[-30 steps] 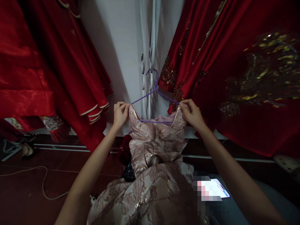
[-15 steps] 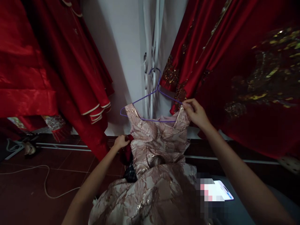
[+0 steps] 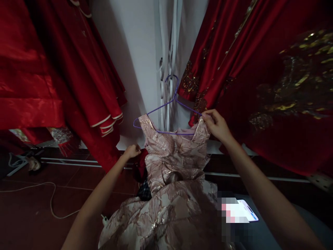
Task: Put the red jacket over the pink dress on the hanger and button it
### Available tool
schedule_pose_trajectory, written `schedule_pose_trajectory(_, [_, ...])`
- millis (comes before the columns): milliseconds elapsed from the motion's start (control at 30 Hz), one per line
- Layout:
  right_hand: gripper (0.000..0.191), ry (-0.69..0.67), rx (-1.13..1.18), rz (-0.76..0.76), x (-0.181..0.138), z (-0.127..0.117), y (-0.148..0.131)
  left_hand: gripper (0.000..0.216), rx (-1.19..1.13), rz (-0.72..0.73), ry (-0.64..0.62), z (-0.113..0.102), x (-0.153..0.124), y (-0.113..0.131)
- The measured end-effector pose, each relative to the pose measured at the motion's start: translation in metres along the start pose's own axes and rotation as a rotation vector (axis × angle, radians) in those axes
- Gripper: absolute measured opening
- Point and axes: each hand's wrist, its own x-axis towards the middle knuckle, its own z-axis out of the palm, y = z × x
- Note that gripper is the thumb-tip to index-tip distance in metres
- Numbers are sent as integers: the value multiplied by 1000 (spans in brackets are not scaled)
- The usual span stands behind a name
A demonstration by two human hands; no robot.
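Note:
A pink and gold brocade dress [image 3: 179,147] hangs by its straps on a purple hanger [image 3: 162,106]. Its skirt spreads toward me in folds. At the right strap, my right hand [image 3: 217,125] is closed in a pinch, thumb and fingers on the strap beside the hanger's arm. My left hand [image 3: 132,151] is to the left of the bodice, a little apart from it. Its fingers are curled together, and no cloth shows in them. The hanger's hook is around part of a white metal frame [image 3: 173,45].
Red garments [image 3: 85,80] hang at the left, and red gowns with gold sequins [image 3: 299,80] at the right. A lit phone [image 3: 247,210], partly pixelated, lies on a grey surface at lower right. A white cable [image 3: 52,201] runs over the tiled floor. Shoes [image 3: 33,164] stand at far left.
My left hand has moved slightly up and left, away from the dress's side. The right hand stays at the strap, and the dress hangs nearly as before.

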Motion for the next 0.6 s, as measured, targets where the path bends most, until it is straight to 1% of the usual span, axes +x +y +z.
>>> schedule_pose_trajectory(67, [26, -4, 2, 5, 0, 0, 1, 11, 36, -17, -15, 10, -8, 0])
schedule_pose_trajectory(167, [26, -2, 8, 5, 0, 0, 1, 11, 63, -57, 0, 21, -14, -3])
schedule_pose_trajectory(267, [27, -2, 13, 7, 0, 0, 0, 18, 32, -94, 30, 25, -13, -8])
schedule_pose_trajectory(367, [28, -3, 15, 6, 0, -1, -2, 28, -42, -109, 56, 22, -7, -9])
schedule_pose_trajectory(433, [27, 0, 17, 6, 0, -1, -4, 31, -92, -81, 77, 16, -2, -5])
schedule_pose_trajectory(500, [27, 1, 17, 2, 0, -2, -5, 26, -125, -26, 101, 3, 2, -1])
schedule_pose_trajectory(567, [26, -2, 15, -1, 0, -2, -5, 20, -132, 42, 105, -18, 5, 2])
schedule_pose_trajectory(600, [27, -2, 15, -1, 0, -2, -5, 21, -126, 76, 99, -30, 6, 3])
